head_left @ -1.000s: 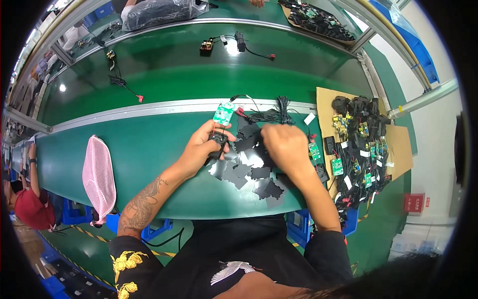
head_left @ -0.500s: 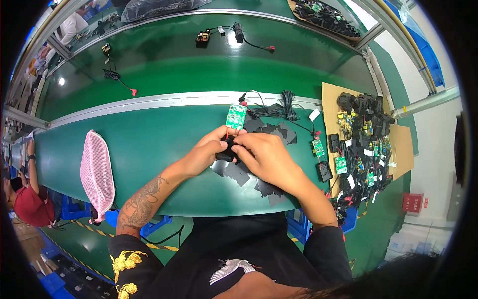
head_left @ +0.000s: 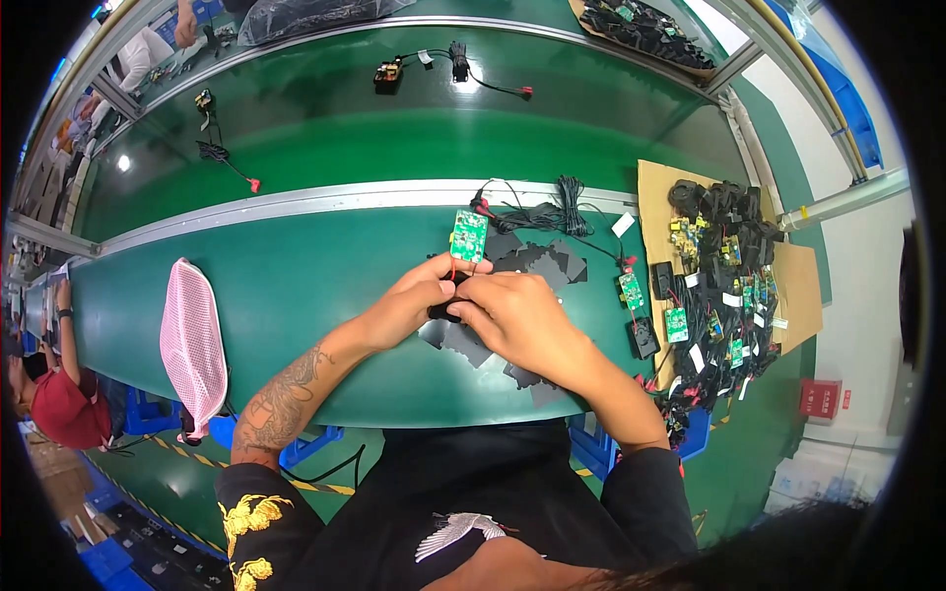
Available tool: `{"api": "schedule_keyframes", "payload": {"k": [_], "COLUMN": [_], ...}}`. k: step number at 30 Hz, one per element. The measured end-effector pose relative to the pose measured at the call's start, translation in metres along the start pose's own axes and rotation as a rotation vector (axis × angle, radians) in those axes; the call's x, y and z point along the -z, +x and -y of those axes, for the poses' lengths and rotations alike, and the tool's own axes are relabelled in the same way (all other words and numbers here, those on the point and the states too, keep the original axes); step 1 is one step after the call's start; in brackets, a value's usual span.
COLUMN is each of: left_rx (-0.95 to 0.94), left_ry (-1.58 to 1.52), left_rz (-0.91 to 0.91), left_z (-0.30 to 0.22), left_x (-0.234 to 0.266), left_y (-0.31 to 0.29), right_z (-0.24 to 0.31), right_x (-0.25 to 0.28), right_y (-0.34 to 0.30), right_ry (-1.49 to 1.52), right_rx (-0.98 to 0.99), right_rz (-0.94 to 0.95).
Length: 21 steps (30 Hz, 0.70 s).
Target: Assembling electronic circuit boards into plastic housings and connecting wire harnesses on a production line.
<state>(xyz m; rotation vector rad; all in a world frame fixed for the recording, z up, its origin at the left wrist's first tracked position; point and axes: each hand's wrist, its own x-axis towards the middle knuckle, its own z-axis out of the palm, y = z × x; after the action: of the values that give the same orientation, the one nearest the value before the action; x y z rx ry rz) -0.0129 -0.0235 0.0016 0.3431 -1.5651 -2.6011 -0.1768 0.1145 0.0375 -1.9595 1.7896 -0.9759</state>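
Both my hands meet over the green table (head_left: 296,295), closed around a small black plastic case (head_left: 440,309). My left hand (head_left: 419,295) grips its left side with the thumb on top. Fingers of my right hand (head_left: 517,307) press on its right side and cover most of it. A green circuit board (head_left: 469,236) stands out beyond my fingertips, joined to the case by thin red and dark wires. Flat dark grey sheets (head_left: 542,261) lie spread under and beside my hands. A bundled black cable (head_left: 570,207) with a red-tipped plug lies just behind the board.
On the right, brown cardboard (head_left: 798,281) carries a heap of cables, boards and black cases. A pink mesh bag (head_left: 194,345) lies at left. Past the metal rail (head_left: 325,197), a green belt (head_left: 335,128) holds cabled boards. Another person in red (head_left: 69,409) sits far left.
My right hand has shifted a little left, so its fingers now cover more of the case. The cabled boards on the belt have moved slightly left.
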Motion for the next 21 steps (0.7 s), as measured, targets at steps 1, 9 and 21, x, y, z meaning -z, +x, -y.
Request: {"api": "schedule_keyframes", "payload": {"k": [1, 9, 21], "left_rx": [0.006, -0.064, 0.107], "left_ry": [0.012, 0.043, 0.156], "left_rz": [0.002, -0.059, 0.058], "left_z": [0.004, 0.013, -0.018], "left_x": [0.0, -0.002, -0.003], "left_y": [0.0, 0.002, -0.002], "right_z": [-0.001, 0.005, -0.013], "right_x": [-0.001, -0.018, 0.04], "right_y": [0.0, 0.0, 0.009], "right_ry": [0.0, -0.406, -0.054], "right_rx": [-0.002, 0.117, 0.165], "right_rz": [-0.002, -0.38, -0.143]}}
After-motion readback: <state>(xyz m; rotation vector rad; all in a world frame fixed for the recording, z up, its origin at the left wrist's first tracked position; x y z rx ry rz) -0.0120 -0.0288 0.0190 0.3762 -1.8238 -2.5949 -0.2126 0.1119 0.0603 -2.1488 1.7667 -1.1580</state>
